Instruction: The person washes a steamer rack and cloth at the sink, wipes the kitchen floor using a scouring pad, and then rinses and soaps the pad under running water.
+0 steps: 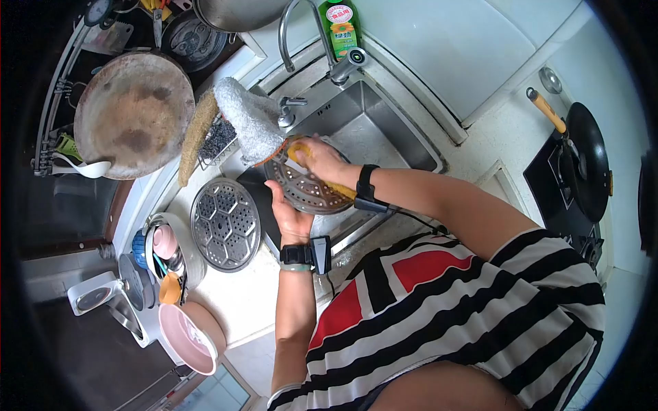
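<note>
A round metal steamer rack (305, 188) with many holes is held tilted over the sink (404, 130). My left hand (289, 218) grips its near left edge, thumb along the rim and the other fingers hidden beneath. My right hand (322, 163) is closed on a yellow cloth (299, 149) pressed against the rack's upper face. Part of the cloth also shows under the right wrist. Left of the sink, a second steamer rack (225, 225) with a hexagon pattern lies flat on the white counter (236, 294).
A grey fluffy cloth (250, 120) and a brown one (197, 140) hang beside the faucet (283, 41). Behind it stands a green detergent bottle (340, 31). A pink basin (192, 339) and a utensil pot (185, 250) are left; a wok (589, 161) sits right.
</note>
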